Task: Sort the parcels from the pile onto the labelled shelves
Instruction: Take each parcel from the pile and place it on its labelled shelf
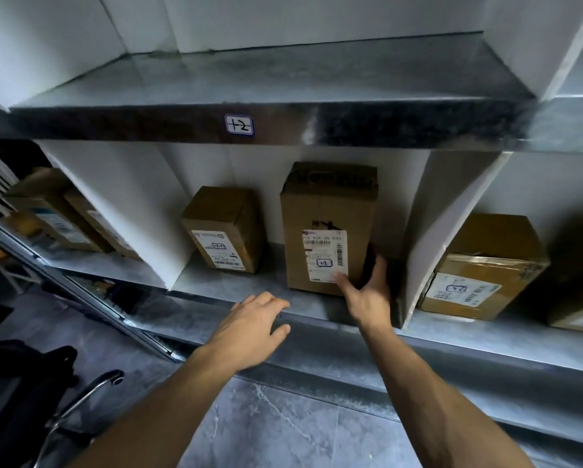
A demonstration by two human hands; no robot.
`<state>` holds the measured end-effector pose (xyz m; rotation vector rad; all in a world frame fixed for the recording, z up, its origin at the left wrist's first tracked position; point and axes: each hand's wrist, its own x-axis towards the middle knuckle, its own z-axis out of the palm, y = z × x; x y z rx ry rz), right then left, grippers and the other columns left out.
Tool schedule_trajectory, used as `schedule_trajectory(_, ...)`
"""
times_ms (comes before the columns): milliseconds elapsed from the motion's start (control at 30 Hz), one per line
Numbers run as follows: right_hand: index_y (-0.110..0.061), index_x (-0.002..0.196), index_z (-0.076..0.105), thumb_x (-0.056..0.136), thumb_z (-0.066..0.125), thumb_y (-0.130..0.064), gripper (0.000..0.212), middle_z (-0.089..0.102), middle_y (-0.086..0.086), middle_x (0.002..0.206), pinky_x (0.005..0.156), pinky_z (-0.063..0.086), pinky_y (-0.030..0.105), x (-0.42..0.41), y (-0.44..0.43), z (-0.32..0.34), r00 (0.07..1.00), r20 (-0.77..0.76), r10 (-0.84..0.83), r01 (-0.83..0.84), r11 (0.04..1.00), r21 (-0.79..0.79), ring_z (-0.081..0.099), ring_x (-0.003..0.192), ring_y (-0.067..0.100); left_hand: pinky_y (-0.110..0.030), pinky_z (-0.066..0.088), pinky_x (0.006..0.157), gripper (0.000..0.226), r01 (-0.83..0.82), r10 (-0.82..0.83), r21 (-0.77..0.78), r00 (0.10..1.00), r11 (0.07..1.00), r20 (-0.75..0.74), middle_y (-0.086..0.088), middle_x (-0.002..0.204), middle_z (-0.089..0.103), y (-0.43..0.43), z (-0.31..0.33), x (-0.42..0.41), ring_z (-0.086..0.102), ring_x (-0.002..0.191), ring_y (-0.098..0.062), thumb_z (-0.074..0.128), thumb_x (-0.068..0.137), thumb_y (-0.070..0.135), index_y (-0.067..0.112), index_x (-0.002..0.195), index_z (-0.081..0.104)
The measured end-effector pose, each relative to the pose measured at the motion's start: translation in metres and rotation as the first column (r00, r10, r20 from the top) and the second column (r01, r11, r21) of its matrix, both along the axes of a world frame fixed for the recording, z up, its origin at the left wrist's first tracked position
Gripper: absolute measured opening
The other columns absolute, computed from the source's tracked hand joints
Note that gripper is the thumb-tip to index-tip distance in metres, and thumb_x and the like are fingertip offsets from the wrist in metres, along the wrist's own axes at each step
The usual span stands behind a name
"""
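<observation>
**A:** How far along is the sorting?

**B:** Partway, I'd judge. The tall parcel [328,211] stands upright on the shelf [215,288] at the centre of the frame. It shares a compartment with a smaller parcel [224,228] to its left, and the two stand apart. Another carton [479,268] sits in the compartment at the right, past the white divider [428,238]. At least two more cartons [57,214] lie at the left edge. The pile is out of view, so I cannot tell how much is left.

**A:** Is the tall one being held?

**B:** It seems not. The right hand [367,295] lies at its lower right corner, with the thumb on the front face. Its fingers [379,268] run straight along the side, touching rather than clasping. The left hand [253,319] hovers over the shelf's front lip, its fingers loosely curled and holding nothing.

**A:** Any writing?

**B:** A handwritten sticker [239,124] on the front edge of the upper shelf board reads like "1-2". The tall parcel's white shipping label [325,255] has barcodes and a row of digits too blurred to trust. It also has a small boxed hand mark that looks like the same "1-2". The smaller parcel and the right-hand carton bear similar boxed marks, which I cannot read. No brand is legible.
</observation>
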<state>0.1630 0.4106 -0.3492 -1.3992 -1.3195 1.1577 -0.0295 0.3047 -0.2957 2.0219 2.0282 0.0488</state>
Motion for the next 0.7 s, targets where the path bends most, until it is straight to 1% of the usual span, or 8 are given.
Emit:
schedule_trajectory(100,-0.025,0.151,0.030,0.084,0.080,-0.016,0.084,0.053,0.001,0.142,0.103,0.038,0.027,-0.005,0.009,-0.001,0.999,-0.035,-0.008,0.006,0.999,-0.045,0.051,0.126,0.018,-0.035,0.034,0.108,0.049,-0.003,0.003,0.020,1.000,1.000,0.009,0.007,0.138,0.045,0.006,0.000,-0.001,0.040,0.128,-0.016,0.047,0.097,0.045,0.029,0.142,0.042)
schedule_trajectory(200,-0.029,0.150,0.032,0.082,0.082,-0.018,0.084,0.054,0.000,0.144,0.110,0.039,0.034,-0.009,0.019,0.000,0.999,-0.036,-0.015,0.013,0.998,-0.067,0.050,0.132,0.022,-0.035,0.033,0.109,0.049,-0.012,0.012,0.013,1.000,1.000,0.009,0.008,0.138,0.045,0.005,-0.001,-0.006,0.039,0.129,-0.015,0.048,0.097,0.044,0.030,0.143,0.041)
schedule_trajectory(300,-0.031,0.151,0.032,0.082,0.081,-0.017,0.086,0.054,0.000,0.145,0.110,0.038,0.034,-0.009,0.024,0.000,0.999,-0.044,-0.009,0.006,0.998,-0.067,0.048,0.133,0.021,-0.033,0.032,0.109,0.049,-0.034,0.034,0.005,0.999,0.999,0.018,0.009,0.138,0.045,0.003,-0.002,-0.012,0.038,0.129,-0.014,0.048,0.097,0.045,0.030,0.143,0.042)
schedule_trajectory(400,-0.031,0.151,0.031,0.082,0.082,-0.018,0.087,0.054,0.000,0.144,0.111,0.039,0.037,-0.008,0.023,-0.001,1.000,-0.026,-0.010,0.007,0.997,-0.083,0.049,0.133,0.023,-0.033,0.032,0.109,0.049,-0.045,0.045,0.004,0.998,0.999,0.033,0.008,0.138,0.045,0.001,-0.001,-0.016,0.038,0.129,-0.015,0.049,0.096,0.045,0.029,0.142,0.043)
schedule_trajectory(500,-0.032,0.151,0.030,0.082,0.082,-0.018,0.087,0.054,-0.001,0.143,0.107,0.040,0.034,-0.009,0.022,-0.001,1.000,-0.014,-0.010,0.009,0.996,-0.087,0.051,0.132,0.022,-0.034,0.033,0.109,0.048,-0.050,0.050,0.006,0.998,0.999,0.046,0.008,0.137,0.046,-0.002,-0.001,-0.018,0.038,0.130,-0.015,0.049,0.096,0.045,0.029,0.141,0.044)
schedule_trajectory(567,-0.033,0.150,0.029,0.082,0.081,-0.019,0.087,0.054,-0.003,0.144,0.108,0.042,0.035,-0.009,0.024,0.003,1.000,-0.004,-0.003,0.003,0.996,-0.085,0.051,0.131,0.022,-0.034,0.034,0.109,0.048,-0.054,0.054,0.003,0.997,0.999,0.057,0.007,0.136,0.046,-0.006,-0.001,-0.019,0.039,0.129,-0.015,0.050,0.096,0.045,0.029,0.141,0.044)
schedule_trajectory(633,-0.031,0.150,0.030,0.082,0.081,-0.019,0.085,0.054,-0.002,0.143,0.108,0.043,0.037,-0.009,0.024,0.008,1.000,0.023,0.007,-0.005,0.998,-0.065,0.052,0.131,0.023,-0.035,0.035,0.108,0.047,-0.055,0.055,-0.002,0.996,0.998,0.068,0.007,0.135,0.047,-0.012,-0.002,-0.020,0.040,0.128,-0.015,0.050,0.096,0.045,0.029,0.140,0.045)
schedule_trajectory(700,-0.026,0.151,0.031,0.082,0.081,-0.016,0.085,0.054,0.002,0.144,0.108,0.042,0.035,-0.007,0.022,0.014,0.999,0.043,0.007,-0.004,0.998,-0.060,0.051,0.132,0.025,-0.035,0.035,0.108,0.047,-0.049,0.049,-0.002,0.996,0.999,0.074,0.008,0.135,0.047,-0.017,-0.003,-0.021,0.040,0.128,-0.015,0.050,0.095,0.046,0.030,0.139,0.046)
